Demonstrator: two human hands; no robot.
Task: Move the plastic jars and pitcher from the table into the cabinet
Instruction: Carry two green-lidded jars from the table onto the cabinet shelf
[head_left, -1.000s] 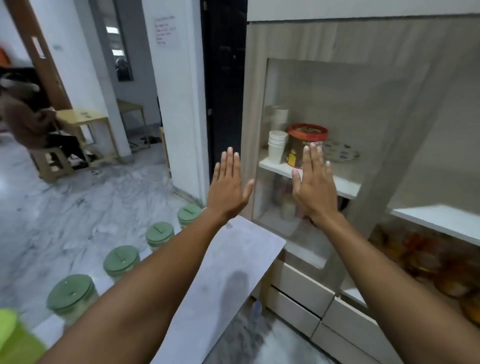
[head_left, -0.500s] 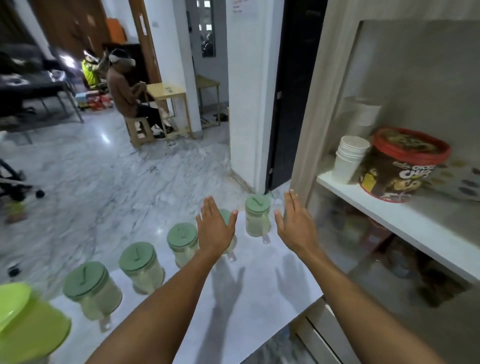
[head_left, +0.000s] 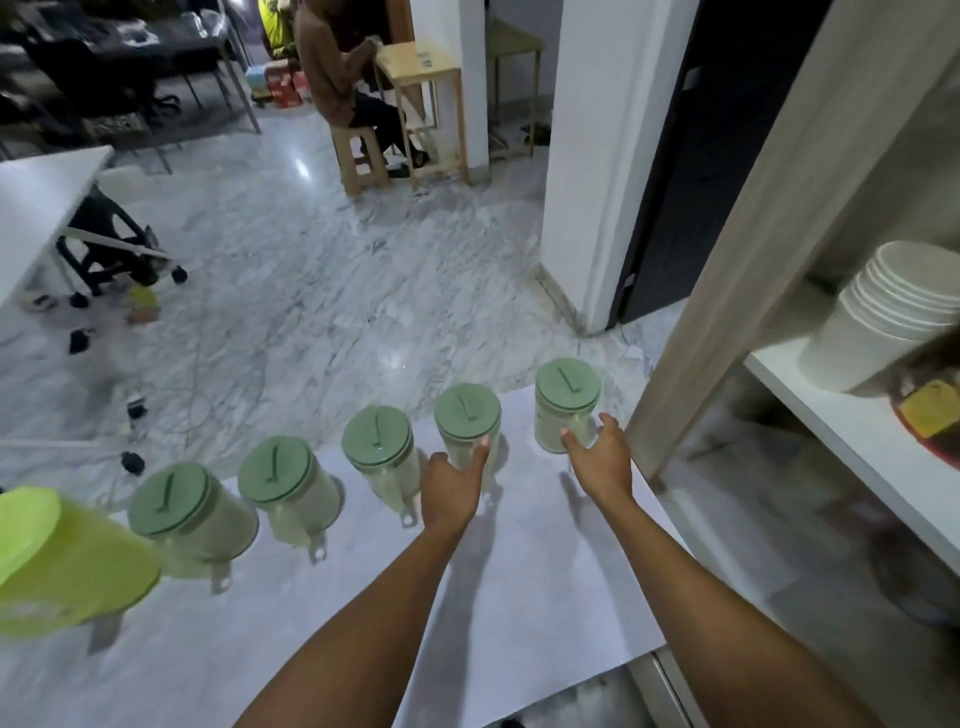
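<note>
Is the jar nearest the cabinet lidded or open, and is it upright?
Lidded and upright. The jar nearest the cabinet carries its green lid flat on top and stands on the table; the right hand reaches toward it.

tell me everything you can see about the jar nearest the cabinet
The jar nearest the cabinet is a translucent plastic cylinder with a round sage-green lid bearing a thin raised bar. It stands upright at the right end of the row on the white table, apart from its neighbour. The right hand reaches its lower front; contact is unclear.
</note>
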